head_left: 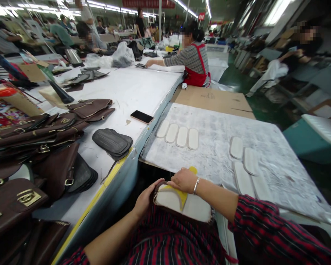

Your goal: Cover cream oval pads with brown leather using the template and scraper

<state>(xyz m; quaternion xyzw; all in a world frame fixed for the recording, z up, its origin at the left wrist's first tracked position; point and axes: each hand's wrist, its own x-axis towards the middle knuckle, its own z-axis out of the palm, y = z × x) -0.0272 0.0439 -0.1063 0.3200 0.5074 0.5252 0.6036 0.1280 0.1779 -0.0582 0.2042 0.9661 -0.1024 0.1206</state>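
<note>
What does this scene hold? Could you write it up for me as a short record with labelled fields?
Left hand: holds one end of a white-faced piece with a dark edge
Right hand: grips a yellow tool, its blade against the white face
Right-hand surface: pale oval pieces, four in a row, more farther right
Left-hand table: brown bags, dark oval pads, a phone
Nearby: a person in a red apron, one arm stretched over the table

table (121, 88): bags (55, 165) left, pad stack (111, 141) right of bags, phone (141, 116) behind stack | board (206, 169) right of table: four pads (182, 136) left, more pads (251, 162) right | cardboard (215, 98) behind, bin (311, 141) right | before board: piece (197, 206) in left hand (145, 197), scraper (182, 201) in right hand (183, 179), atop piece
</note>
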